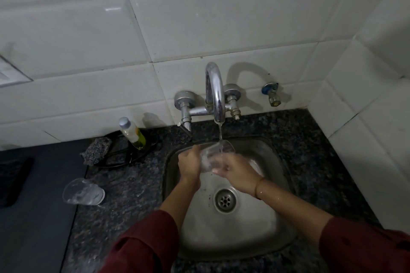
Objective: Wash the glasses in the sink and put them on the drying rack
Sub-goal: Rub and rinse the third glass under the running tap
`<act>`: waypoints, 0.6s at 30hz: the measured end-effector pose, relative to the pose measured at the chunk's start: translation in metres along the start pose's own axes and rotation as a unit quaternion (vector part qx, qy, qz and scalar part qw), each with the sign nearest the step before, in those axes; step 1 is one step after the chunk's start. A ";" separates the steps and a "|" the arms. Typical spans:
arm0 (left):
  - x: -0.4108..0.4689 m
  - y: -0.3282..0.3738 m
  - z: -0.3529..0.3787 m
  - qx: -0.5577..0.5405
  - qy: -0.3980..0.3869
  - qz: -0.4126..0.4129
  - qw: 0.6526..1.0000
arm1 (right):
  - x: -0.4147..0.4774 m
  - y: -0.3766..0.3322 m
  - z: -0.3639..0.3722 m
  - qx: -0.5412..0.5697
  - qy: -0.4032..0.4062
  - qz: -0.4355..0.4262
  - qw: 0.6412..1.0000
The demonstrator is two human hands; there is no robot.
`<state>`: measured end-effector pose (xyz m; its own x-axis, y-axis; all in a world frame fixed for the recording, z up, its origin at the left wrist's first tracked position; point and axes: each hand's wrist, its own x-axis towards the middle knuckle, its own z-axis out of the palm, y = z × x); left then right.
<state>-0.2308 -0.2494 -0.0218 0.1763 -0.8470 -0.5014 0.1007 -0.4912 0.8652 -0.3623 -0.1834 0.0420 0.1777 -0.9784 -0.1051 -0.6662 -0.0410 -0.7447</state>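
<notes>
Glass [214, 154] first: we hold it over the sink [281, 175], tilted, its mouth up and away from our fingers, right under the tap spout [214, 93]. A thin stream of water [220, 133] drops from the spout onto its rim. It is clear, wet and blurred, so we cannot make out any detail on its wall.

Our left hand [189, 165] wraps the glass from the left, fingers curled round its side. Our right hand [236, 173] grips the lower end from the right, thumb above and fingers [218, 171] below, with a thin bracelet [257, 188] at the wrist.

Below our fingers lies the drain [225, 200], uncovered. Nothing stands between our hands and the spout.

Well left of our left fingers, a second glass [83, 192] sits at the edge of the speckled counter [133, 186], partly over a dark mat [37, 195]; we cannot tell whether it stands or lies. Beyond it, near the tiled wall, are a grey scrubber [97, 150] and a small bottle [132, 132]. Past our right fingers, a blue-handled valve [271, 93] juts from the wall.
</notes>
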 end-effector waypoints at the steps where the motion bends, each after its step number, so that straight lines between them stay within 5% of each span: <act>1: 0.002 0.000 -0.001 0.030 0.006 -0.004 1.000 | 0.003 -0.004 0.001 0.060 -0.031 0.016 0.998; 3: 0.012 0.000 -0.006 0.044 -0.031 -0.057 0.997 | 0.010 -0.002 0.000 0.028 -0.079 0.006 0.996; 5: 0.022 0.004 -0.011 0.051 -0.124 -0.136 0.982 | 0.015 -0.001 -0.003 -0.122 -0.122 -0.018 0.985; 7: 0.026 0.007 -0.013 0.066 -0.164 -0.152 0.972 | 0.018 0.003 -0.002 -0.170 -0.089 -0.016 0.981; 10: 0.018 0.004 -0.011 0.002 -0.160 -0.070 0.985 | 0.026 0.004 0.007 0.003 0.006 0.046 0.999; 12: 0.015 0.003 -0.013 -0.022 -0.151 -0.025 0.988 | 0.027 0.004 0.003 0.087 -0.002 0.048 0.995; 16: 0.020 0.019 -0.026 0.057 -0.245 -0.122 0.960 | 0.020 0.005 0.004 -0.183 -0.091 -0.050 0.978; 18: 0.017 0.022 -0.029 0.029 -0.277 -0.130 0.952 | 0.019 0.003 0.009 -0.152 -0.042 -0.022 0.987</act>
<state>-0.1973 -0.2685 -0.0111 -0.3924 -0.6648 -0.6357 0.0130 -0.6950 0.7189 -0.3543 -0.2001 0.0319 0.2627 -0.9544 -0.1418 -0.8409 -0.1543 -0.5187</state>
